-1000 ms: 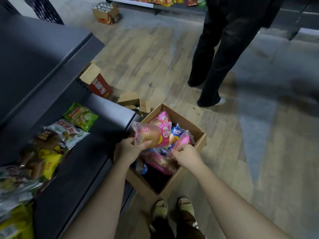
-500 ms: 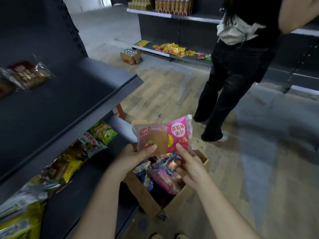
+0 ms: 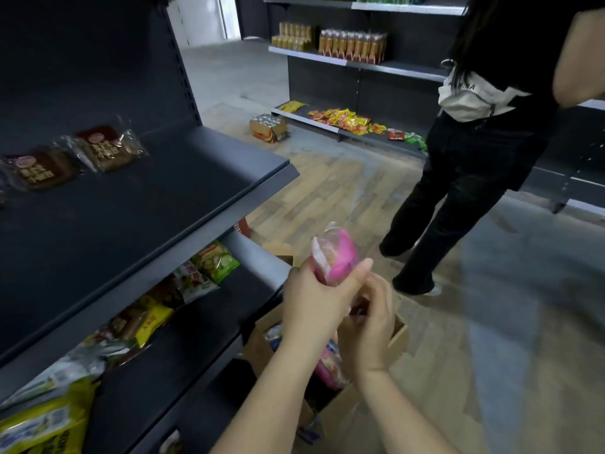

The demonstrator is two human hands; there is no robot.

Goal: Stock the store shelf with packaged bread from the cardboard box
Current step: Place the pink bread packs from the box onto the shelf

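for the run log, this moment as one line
left hand: grips pink plastic bread packet over brown cardboard box | right hand: curled beside it, grip unclear | dark metal shelf: packet not placed

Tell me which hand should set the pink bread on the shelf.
Left. The left hand grips the pink bread and is on the shelf side; the right hand is farther from it, over the box, and its grip is unclear.

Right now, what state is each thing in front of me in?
left hand, grips the pink bread packet.
pink bread packet, raised above the cardboard box.
right hand, fingers curled at the packet's lower end; grip unclear.
cardboard box, open, packets inside.
upper shelf, two brown packets lying flat.
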